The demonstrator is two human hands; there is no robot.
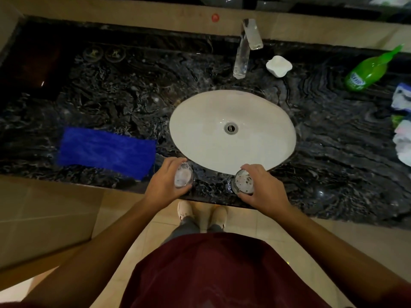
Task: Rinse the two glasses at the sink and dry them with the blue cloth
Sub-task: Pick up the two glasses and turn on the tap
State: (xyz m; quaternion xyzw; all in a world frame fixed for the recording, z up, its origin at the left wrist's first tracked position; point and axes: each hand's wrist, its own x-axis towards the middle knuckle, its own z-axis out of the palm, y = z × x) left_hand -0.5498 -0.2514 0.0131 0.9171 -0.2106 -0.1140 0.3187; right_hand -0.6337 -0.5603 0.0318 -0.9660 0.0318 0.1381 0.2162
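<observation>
Left grip (163, 185), right grip (264, 187) hold glasses (183, 177) at counter edge (124, 185).

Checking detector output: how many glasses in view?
2. Left glass held by left hand, right glass by right hand, both on the sink's near counter edge.

text: I read none | green bottle (367, 71) right of sink (195, 138): label too blurred | elsewhere: nothing legible
</observation>
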